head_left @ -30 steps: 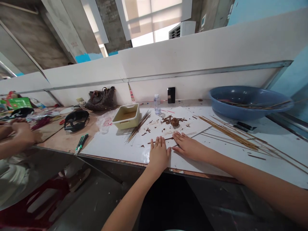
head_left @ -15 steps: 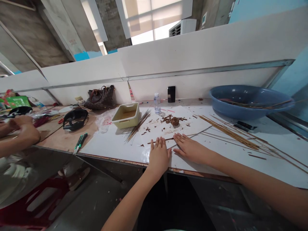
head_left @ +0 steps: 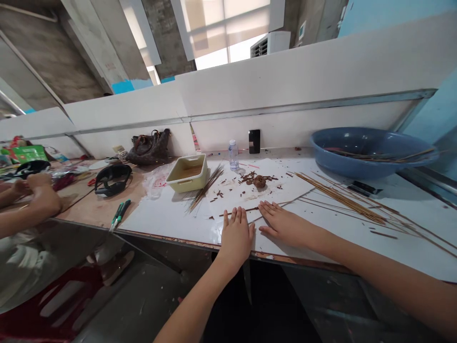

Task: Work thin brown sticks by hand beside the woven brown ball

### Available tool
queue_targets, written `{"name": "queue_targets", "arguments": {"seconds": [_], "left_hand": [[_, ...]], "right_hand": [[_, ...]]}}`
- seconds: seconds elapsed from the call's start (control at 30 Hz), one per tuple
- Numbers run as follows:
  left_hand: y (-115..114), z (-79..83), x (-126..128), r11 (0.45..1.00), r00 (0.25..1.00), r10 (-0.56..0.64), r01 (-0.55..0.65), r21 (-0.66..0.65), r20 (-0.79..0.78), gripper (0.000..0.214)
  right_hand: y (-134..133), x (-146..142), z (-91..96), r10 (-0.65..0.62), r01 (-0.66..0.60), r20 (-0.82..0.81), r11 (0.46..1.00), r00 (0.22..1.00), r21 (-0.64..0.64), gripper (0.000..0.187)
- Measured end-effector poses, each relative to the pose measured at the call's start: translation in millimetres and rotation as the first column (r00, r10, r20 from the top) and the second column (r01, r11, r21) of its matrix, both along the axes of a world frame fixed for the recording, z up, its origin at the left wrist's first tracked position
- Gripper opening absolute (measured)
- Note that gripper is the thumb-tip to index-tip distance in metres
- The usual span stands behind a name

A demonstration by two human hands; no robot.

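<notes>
My left hand (head_left: 236, 235) lies flat on the white sheet near the table's front edge, fingers stretched out. Beside it my right hand (head_left: 283, 222) also lies flat with its fingers spread. A thin dark-coated stick (head_left: 246, 209) lies on the sheet just past the fingertips of both hands. Farther back sits a lump of brown paste (head_left: 259, 180) with brown crumbs around it. Neither hand holds anything.
A bundle of bare bamboo sticks (head_left: 342, 198) lies to the right, in front of a blue basin (head_left: 367, 150). A cream tray (head_left: 187, 172), more sticks (head_left: 206, 187), a small bottle (head_left: 233, 154) and a phone (head_left: 254, 141) stand behind. Another person's hands (head_left: 37, 195) work at far left.
Both my hands have slid a little back toward the table's front edge, so the dark stick now lies beyond the fingertips instead of under them.
</notes>
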State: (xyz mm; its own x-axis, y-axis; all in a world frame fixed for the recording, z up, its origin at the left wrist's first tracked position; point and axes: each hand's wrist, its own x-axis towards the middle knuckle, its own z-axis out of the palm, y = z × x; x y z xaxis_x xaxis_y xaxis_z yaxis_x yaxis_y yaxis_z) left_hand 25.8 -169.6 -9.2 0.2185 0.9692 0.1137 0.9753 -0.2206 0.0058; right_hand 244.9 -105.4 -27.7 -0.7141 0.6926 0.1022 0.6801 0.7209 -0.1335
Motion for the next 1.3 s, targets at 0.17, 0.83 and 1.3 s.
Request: {"name": "queue_targets", "arguments": {"seconds": [0.17, 0.83, 1.3], "left_hand": [[-4, 2.6, 1, 1.000, 1.000, 0.007, -0.007, -0.022, 0.011, 0.064], [-4, 1.6, -1, 1.000, 1.000, -0.011, 0.011, -0.017, 0.025, 0.062], [3, 1.4, 2, 1.000, 1.000, 0.005, -0.004, -0.015, 0.021, 0.063]], "right_hand": [[-4, -1, 1.7, -0.009, 0.009, 0.020, 1.000, 1.000, 0.015, 0.086], [-5, -11, 4.2, 0.004, -0.005, 0.017, 0.998, 1.000, 0.062, 0.089], [0, -11, 3.0, -0.010, 0.008, 0.020, 0.997, 1.000, 0.077, 0.081]]}}
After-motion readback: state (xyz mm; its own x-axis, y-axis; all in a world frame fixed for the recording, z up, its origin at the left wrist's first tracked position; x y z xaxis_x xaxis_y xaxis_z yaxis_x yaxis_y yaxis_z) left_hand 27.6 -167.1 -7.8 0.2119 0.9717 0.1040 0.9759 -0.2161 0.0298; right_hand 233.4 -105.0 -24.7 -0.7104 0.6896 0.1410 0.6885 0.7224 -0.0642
